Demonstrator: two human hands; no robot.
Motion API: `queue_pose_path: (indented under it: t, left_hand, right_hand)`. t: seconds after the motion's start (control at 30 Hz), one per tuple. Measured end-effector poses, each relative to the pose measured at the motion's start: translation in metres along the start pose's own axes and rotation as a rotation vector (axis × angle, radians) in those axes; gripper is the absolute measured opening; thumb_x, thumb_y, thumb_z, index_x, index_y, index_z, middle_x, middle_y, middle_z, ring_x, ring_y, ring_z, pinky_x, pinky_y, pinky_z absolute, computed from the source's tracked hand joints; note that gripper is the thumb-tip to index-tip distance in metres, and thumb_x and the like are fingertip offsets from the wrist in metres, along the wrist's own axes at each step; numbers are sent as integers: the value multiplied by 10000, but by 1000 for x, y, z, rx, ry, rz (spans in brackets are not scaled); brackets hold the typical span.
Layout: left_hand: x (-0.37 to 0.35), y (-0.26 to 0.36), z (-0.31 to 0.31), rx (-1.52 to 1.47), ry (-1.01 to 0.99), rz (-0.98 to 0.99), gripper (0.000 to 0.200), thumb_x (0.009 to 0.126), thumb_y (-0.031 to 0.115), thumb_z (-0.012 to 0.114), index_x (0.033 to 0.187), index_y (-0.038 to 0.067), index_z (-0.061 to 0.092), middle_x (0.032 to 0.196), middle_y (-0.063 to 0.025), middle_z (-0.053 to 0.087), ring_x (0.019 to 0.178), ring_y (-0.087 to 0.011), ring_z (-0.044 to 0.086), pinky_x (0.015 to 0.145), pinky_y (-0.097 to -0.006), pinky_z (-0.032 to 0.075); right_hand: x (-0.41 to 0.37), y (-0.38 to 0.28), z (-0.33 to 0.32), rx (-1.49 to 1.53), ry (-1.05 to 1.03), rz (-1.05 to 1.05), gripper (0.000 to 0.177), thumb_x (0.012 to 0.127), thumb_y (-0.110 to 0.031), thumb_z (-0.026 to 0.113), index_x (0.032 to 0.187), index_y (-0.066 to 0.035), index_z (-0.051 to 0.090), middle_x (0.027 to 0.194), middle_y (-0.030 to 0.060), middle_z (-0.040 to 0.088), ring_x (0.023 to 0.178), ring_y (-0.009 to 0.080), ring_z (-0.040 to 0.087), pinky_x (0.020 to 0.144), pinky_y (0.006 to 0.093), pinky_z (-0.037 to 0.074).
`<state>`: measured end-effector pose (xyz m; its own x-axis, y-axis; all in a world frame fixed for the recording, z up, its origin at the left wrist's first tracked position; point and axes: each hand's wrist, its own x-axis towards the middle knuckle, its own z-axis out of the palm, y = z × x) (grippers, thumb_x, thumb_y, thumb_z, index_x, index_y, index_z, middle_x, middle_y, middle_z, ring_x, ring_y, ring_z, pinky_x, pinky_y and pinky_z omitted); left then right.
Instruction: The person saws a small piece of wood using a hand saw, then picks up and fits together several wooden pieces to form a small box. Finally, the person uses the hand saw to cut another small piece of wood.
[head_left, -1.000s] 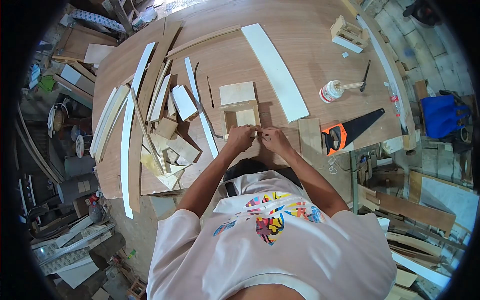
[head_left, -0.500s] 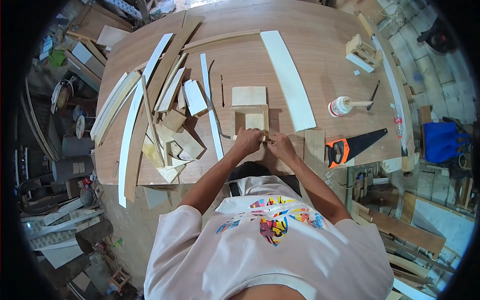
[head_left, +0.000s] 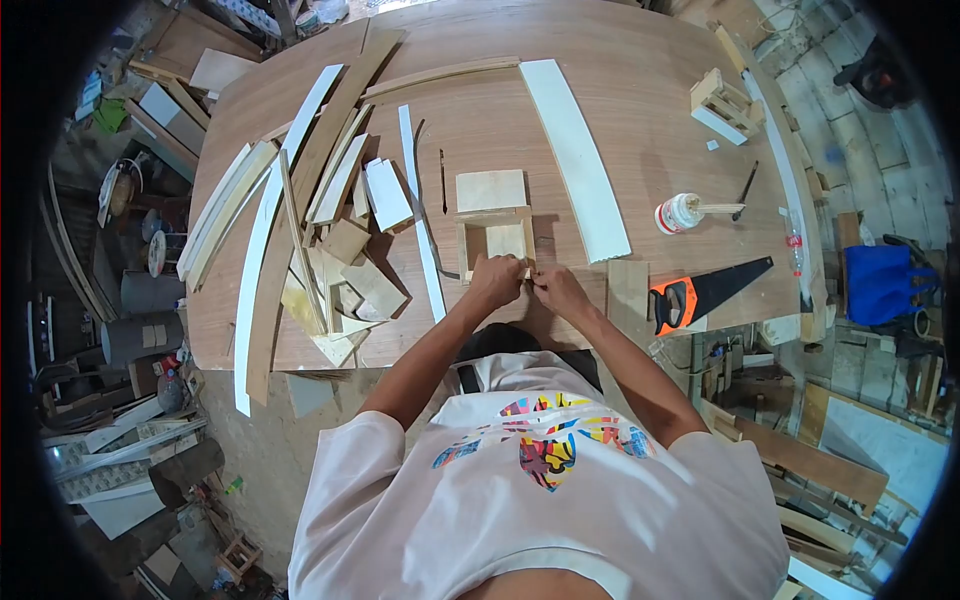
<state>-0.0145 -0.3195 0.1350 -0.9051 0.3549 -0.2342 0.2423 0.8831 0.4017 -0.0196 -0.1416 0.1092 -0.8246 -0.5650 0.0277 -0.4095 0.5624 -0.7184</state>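
Wooden box: left hand gripping, right hand touching.

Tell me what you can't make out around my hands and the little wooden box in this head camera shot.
Head view:
- What, if anything, sits between the left hand and right hand: too small, covered by fingers.
- Near wall of the wooden box: partly hidden behind the left hand.
- Label on the white jar: too small to read.

Bright even daylight, fisheye edges — dark vignette
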Motion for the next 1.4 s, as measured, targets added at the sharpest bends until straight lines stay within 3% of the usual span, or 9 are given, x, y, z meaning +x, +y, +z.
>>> queue_pose_path:
  t: [0.07, 0.3, 0.6, 1.0, 1.1, 1.17, 1.3, 1.4]
  left_hand:
    - [0, 2, -4, -1, -24, -16, 207, 789, 220, 653, 956, 99, 683, 954, -109, 680, 858, -298, 674, 773, -492, 465]
    - [-2, 1, 0, 27, -9, -16, 226, 768, 210, 659, 975, 125, 684, 947, -114, 683, 886, -296, 669, 765, -494, 477]
    - [9, -10, 0, 2, -93, -5, 261, 739, 202, 667, 974, 89, 684, 928, -147, 678, 892, -322, 658, 756, -455, 521]
    - [23, -14, 1, 32, -43, -19, 220, 741, 204, 683, 921, 76, 684, 890, -163, 671, 846, -341, 660, 733, -445, 532]
    - [20, -17, 2, 11, -6, 22, 231, 739, 210, 689, 921, 68, 682, 889, -165, 670, 843, -341, 660, 732, -444, 532]
    - [21, -17, 2, -2, 1, 43, 244, 734, 203, 687, 934, 63, 682, 886, -167, 670, 845, -341, 660, 730, -443, 533]
    - [25, -17, 0, -8, -41, 5, 249, 728, 194, 681, 945, 71, 684, 882, -168, 672, 841, -341, 661, 721, -442, 535]
    - [27, -19, 3, -13, -74, -24, 251, 724, 191, 675, 949, 79, 685, 881, -172, 673, 837, -339, 660, 711, -439, 537]
  right_hand:
    - [0, 5, 3, -5, -40, -19, 136, 787, -72, 608, 740, 43, 663, 769, 215, 627, 703, 381, 620, 639, 450, 486]
    - [-5, 7, 7, -71, -38, -39, 116, 786, -69, 606, 756, 15, 681, 775, 208, 638, 712, 373, 632, 640, 450, 499]
    - [-8, -5, 6, -16, 59, 174, 126, 818, -102, 610, 853, -30, 708, 806, 209, 646, 763, 366, 642, 664, 452, 498]
    - [-11, -2, 8, 191, 174, 311, 128, 781, -64, 661, 890, -35, 722, 832, 188, 666, 780, 341, 658, 691, 377, 515]
    - [-14, 14, 24, 245, 260, 268, 134, 771, -61, 675, 891, -23, 721, 858, 178, 682, 795, 318, 674, 718, 356, 526]
    - [-14, 23, 29, 204, 250, 254, 159, 768, -60, 695, 923, -57, 730, 903, 138, 704, 767, 253, 695, 669, 306, 531]
    - [-13, 21, 26, 233, 243, 258, 143, 780, -64, 690, 917, -57, 732, 879, 134, 704, 757, 255, 693, 662, 311, 530]
    - [-12, 14, 19, 202, 203, 316, 147, 768, -61, 669, 899, -33, 728, 873, 163, 695, 823, 297, 686, 733, 345, 534]
